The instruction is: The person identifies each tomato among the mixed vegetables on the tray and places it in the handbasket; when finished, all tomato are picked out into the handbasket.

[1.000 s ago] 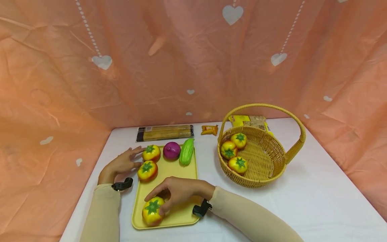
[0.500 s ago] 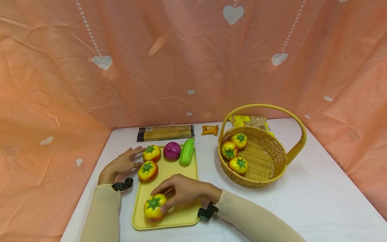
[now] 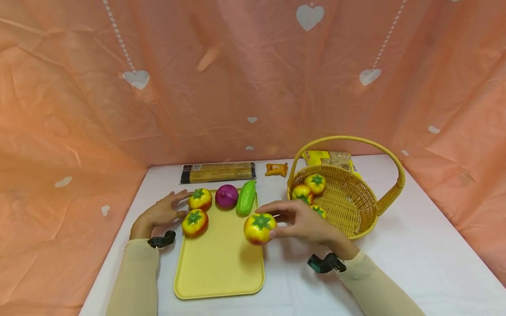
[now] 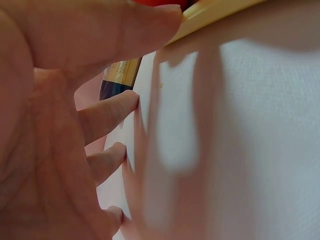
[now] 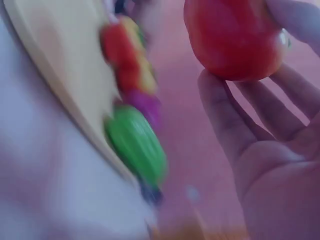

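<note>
My right hand (image 3: pixel 302 221) pinches a red-and-yellow toy tomato (image 3: pixel 256 231) with a green leafy top, holding it above the right edge of the yellow tray (image 3: pixel 219 272). In the right wrist view the held tomato's red underside (image 5: pixel 240 40) shows between thumb and fingers. My left hand (image 3: pixel 163 213) lies at the tray's upper left edge, fingers loosely spread beside two more tomatoes, the back one (image 3: pixel 200 199) and the front one (image 3: pixel 195 223). In the left wrist view the left hand's fingers (image 4: pixel 107 117) grip nothing. A purple onion (image 3: pixel 226 196) and a green cucumber-like vegetable (image 3: pixel 247 198) lie on the tray.
A wicker basket (image 3: pixel 361 224) with a tall handle stands at the right, several tomatoes along its left inside. Behind lie a pack of thin sticks (image 3: pixel 219 172), a small orange packet (image 3: pixel 276 169) and a yellow bag (image 3: pixel 316 156). An orange curtain hangs behind the table.
The right hand has lifted the tomato off the tray's front left part and carried it right and away from the body, toward the basket. My left hand has stayed in place.
</note>
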A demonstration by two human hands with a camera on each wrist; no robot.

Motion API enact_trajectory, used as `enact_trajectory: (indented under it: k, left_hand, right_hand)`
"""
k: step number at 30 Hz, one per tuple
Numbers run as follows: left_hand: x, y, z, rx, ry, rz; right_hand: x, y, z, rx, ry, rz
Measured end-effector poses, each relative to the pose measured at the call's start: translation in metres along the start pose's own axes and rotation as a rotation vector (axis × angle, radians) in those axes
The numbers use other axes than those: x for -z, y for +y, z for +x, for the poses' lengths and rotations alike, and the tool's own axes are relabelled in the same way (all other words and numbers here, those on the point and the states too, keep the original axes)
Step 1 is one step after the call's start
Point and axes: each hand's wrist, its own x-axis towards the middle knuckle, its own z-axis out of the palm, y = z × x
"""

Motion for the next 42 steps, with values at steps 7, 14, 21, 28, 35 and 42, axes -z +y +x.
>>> enact_trajectory:
  k: [7, 14, 21, 28, 35, 42]
  left_hand:
    - [0.002, -0.001, 0.000, 0.007, 0.005, 0.011]
    - [0.003, -0.001, -0.002, 0.019, -0.002, 0.002]
    - [0.000, -0.001, -0.002, 0.040, -0.007, -0.026]
    - [-0.001, 0.000, -0.002, 0.042, -0.005, -0.021]
    - [-0.001, -0.001, 0.000, 0.046, -0.009, -0.025]
    - [-0.001, 0.000, 0.002, 0.063, -0.017, -0.005]
  right_hand:
    - [0.068, -0.001, -0.051, -0.053, 0.294, -0.112]
    - [0.103, 0.008, -0.081, -0.158, 0.506, -0.235]
    - [0.111, 0.019, -0.088, -0.252, 0.550, -0.274]
    - [0.111, 0.024, -0.085, -0.310, 0.512, -0.346]
    - [0.106, 0.018, -0.085, -0.287, 0.535, -0.431]
    - [0.092, 0.005, -0.077, -0.070, 0.502, -0.157]
